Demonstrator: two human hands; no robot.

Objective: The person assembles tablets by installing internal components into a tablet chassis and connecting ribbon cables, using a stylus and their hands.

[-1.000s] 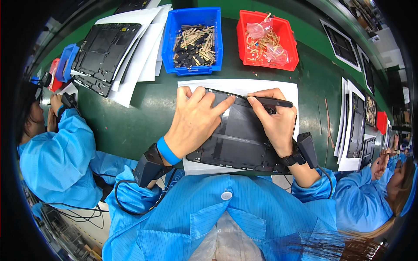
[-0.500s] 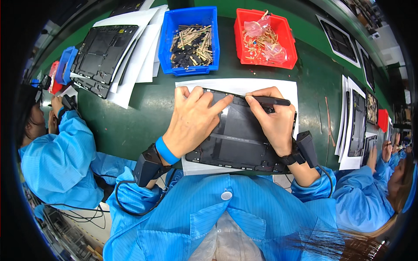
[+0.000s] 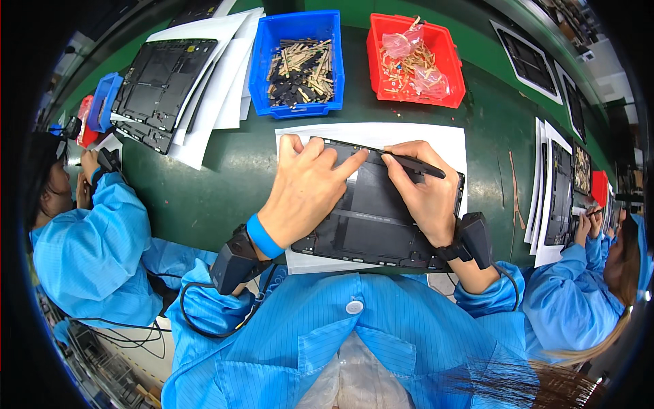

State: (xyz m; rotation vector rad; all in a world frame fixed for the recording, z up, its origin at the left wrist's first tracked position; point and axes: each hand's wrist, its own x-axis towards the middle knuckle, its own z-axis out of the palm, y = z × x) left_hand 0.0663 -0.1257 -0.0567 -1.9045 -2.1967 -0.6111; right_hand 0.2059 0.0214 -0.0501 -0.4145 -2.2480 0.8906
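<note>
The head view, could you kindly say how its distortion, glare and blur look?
Head view: fisheye bending toward the rim, black corners; head view: soft sheen on the green tabletop; head view: left hand, right hand and dark panel fairly sharp, hair at lower right streaky, smeared.

The right hand (image 3: 430,201) has turned a little, and the black tool (image 3: 424,166) in its fingers now slopes down to the right, where its handle lay closer to level before. The box (image 3: 476,240) on that wrist sits slightly lower in view. At the far right, a co-worker's hands (image 3: 584,228), apart half a second ago, are now close together and farther up; that person's blue cap (image 3: 643,249) shows higher too.
</note>
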